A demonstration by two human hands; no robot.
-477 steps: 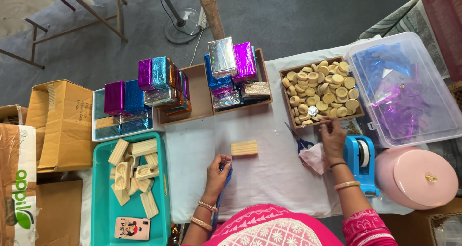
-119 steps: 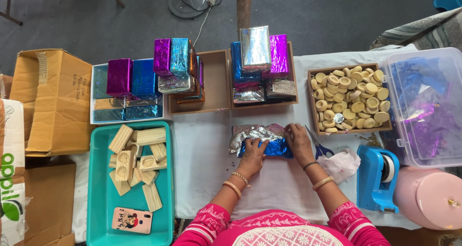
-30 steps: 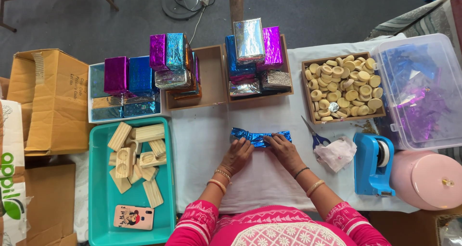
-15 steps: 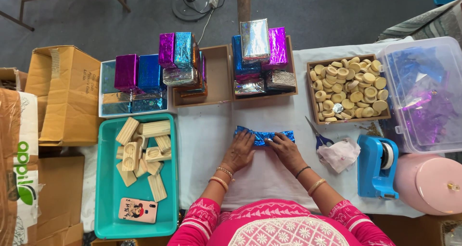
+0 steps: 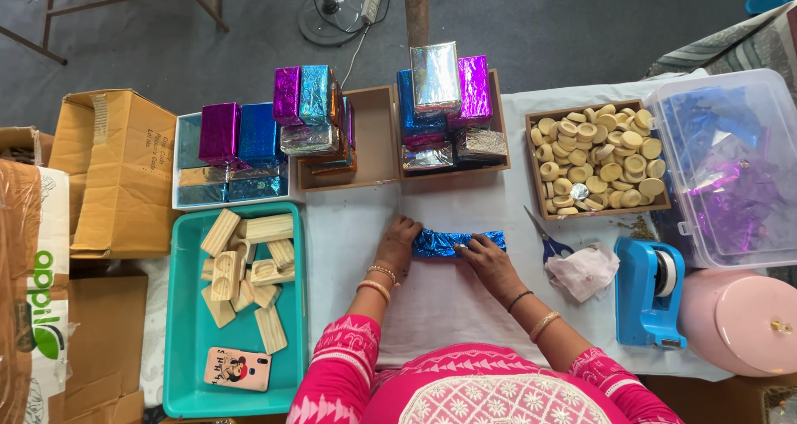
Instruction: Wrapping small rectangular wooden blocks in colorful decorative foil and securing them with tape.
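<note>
1. head view: blue foil-wrapped block (image 5: 459, 243) lies mid-frame, long axis left-right.
2. left hand (image 5: 400, 240) presses its left end, right hand (image 5: 491, 262) its lower edge; both equally near.

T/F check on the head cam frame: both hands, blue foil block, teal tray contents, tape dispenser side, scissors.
1. Both hands rest on the blue foil-wrapped block. True: left hand at its left end, right hand at its lower edge.
2. The teal plastic tray holds round wooden discs. False: it holds bare wooden blocks and a phone.
3. The blue tape dispenser sits on the person's right. True.
4. The blue-handled scissors are in the right hand. False: they lie on the table.
</note>
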